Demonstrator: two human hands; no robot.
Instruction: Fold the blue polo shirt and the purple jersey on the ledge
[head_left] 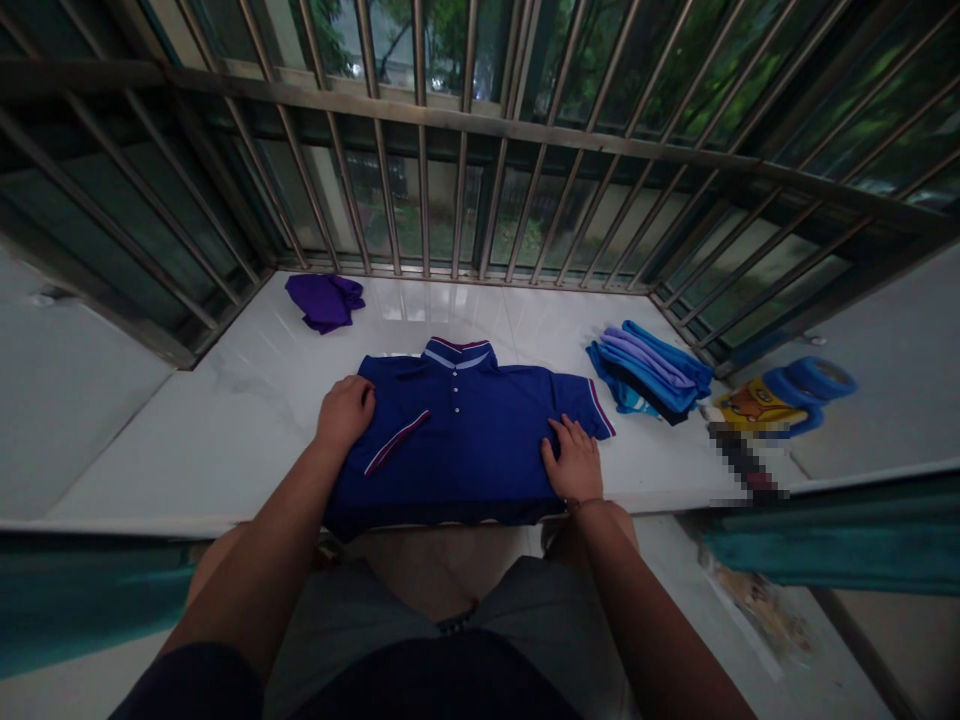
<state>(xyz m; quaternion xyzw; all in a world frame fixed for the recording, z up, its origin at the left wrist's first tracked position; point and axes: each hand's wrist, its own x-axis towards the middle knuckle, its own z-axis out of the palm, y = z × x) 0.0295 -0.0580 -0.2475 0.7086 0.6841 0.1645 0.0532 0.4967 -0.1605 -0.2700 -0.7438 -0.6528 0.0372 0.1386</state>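
A pixelated thing [742, 462] at the right of the sill [240, 440] cannot be made out, and the dark hem [442, 508] of the shirt [480, 440] is hard to read at the sill's front edge. The shirt lies spread between and under both hands. The left hand's [346, 412] grip curls at its left edge, beside a cuff [397, 442] lying across the front; whether it pinches cloth, I cannot tell. The right hand's [574, 462] grip rests flat on the shirt, fingers apart, near the other sleeve [581, 402].

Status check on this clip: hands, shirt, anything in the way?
Left hand at edge of blue shirt, grip unclear; right hand open on its front. Shirt laid out, one sleeve folded inward. Folded clothes and purple cloth lie apart from it.
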